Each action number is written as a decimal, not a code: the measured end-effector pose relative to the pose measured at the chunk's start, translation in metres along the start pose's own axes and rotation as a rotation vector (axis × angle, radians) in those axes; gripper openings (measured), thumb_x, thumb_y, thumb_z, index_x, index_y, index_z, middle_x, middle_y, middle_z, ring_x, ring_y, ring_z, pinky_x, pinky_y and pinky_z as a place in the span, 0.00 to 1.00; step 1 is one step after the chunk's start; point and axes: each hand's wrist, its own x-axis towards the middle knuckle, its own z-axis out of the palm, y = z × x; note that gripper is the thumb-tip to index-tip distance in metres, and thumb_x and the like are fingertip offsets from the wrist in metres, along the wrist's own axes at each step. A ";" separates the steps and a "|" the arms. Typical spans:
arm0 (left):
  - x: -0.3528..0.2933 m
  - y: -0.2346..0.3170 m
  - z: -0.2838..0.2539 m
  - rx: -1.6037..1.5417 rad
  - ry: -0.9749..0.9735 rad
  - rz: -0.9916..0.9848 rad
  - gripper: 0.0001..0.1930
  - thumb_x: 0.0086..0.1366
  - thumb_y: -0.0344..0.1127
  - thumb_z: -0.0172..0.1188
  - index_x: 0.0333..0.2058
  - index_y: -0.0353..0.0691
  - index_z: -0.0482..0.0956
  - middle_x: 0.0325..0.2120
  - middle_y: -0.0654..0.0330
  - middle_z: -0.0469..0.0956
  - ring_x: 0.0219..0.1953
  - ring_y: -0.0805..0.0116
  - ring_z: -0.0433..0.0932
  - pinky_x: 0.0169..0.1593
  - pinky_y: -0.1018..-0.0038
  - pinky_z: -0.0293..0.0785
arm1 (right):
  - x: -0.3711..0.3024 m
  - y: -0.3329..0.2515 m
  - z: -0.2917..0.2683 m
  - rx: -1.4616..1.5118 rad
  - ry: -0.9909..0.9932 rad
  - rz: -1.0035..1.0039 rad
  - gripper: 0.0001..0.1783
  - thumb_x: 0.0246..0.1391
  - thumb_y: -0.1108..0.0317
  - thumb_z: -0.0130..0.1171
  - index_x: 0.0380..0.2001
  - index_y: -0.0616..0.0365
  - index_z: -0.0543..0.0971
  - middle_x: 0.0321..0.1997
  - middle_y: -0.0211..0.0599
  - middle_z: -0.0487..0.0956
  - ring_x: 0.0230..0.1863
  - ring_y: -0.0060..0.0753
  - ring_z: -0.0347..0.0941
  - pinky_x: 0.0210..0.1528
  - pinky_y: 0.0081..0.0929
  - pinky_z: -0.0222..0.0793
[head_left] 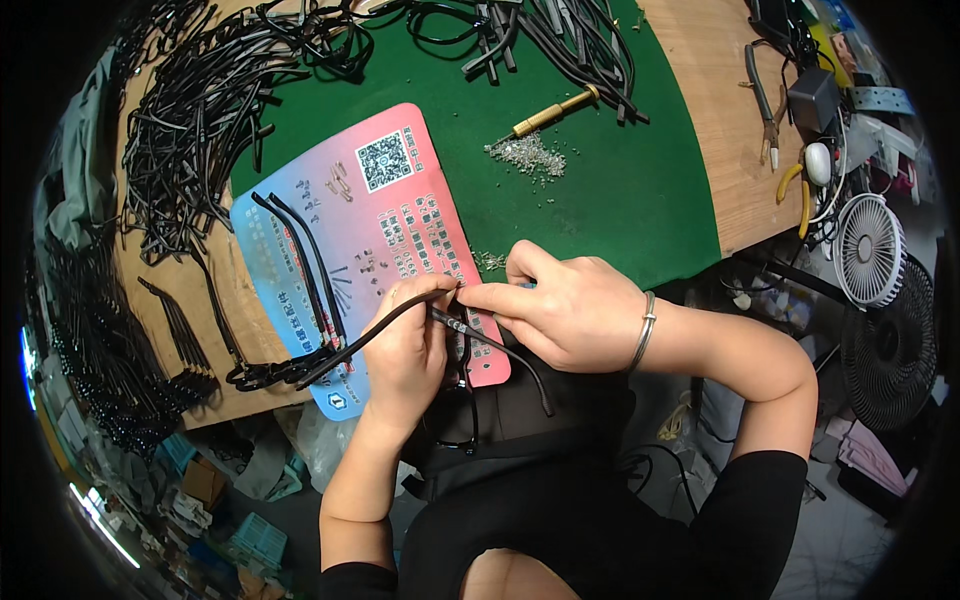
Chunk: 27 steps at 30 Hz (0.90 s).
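My left hand (405, 350) is closed around a pair of dark eyeglasses (515, 366) over the near edge of the pink and blue printed card. One temple (372, 333) points left across the card; another slants down to the right. The dark rim hangs below my fingers. My right hand (590, 310), coming from the right, has its index finger and thumb bent together against the hinge end of the glasses. Whatever they pinch is too small to make out. Two loose dark temples (305, 265) and several tiny metal parts (340, 184) lie on the card (420, 125).
On the green mat (620, 200) a brass screwdriver (548, 113) lies beside a heap of tiny screws (530, 157). Dark glasses and temples (200, 130) crowd the far and left sides. Pliers (765, 115) and a small white fan (868, 250) are at the right.
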 end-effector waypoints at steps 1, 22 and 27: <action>0.001 0.000 0.000 0.018 -0.003 0.013 0.12 0.50 0.15 0.54 0.34 0.33 0.75 0.28 0.53 0.76 0.29 0.57 0.76 0.33 0.70 0.73 | 0.001 0.000 -0.002 -0.100 0.013 -0.062 0.21 0.47 0.67 0.56 0.48 0.48 0.74 0.29 0.36 0.67 0.17 0.33 0.69 0.17 0.27 0.68; 0.002 -0.001 0.004 0.064 0.054 -0.034 0.08 0.53 0.18 0.56 0.33 0.33 0.75 0.28 0.54 0.77 0.27 0.57 0.77 0.31 0.70 0.73 | 0.016 0.013 -0.004 -0.290 -0.017 -0.210 0.21 0.41 0.69 0.56 0.43 0.58 0.72 0.28 0.36 0.68 0.17 0.32 0.71 0.15 0.28 0.67; -0.001 -0.003 0.006 0.035 0.073 -0.001 0.07 0.55 0.18 0.55 0.34 0.32 0.76 0.28 0.53 0.77 0.27 0.58 0.77 0.33 0.71 0.73 | 0.009 0.012 -0.006 -0.285 0.070 -0.174 0.18 0.43 0.66 0.58 0.40 0.57 0.71 0.28 0.37 0.68 0.20 0.35 0.73 0.18 0.31 0.69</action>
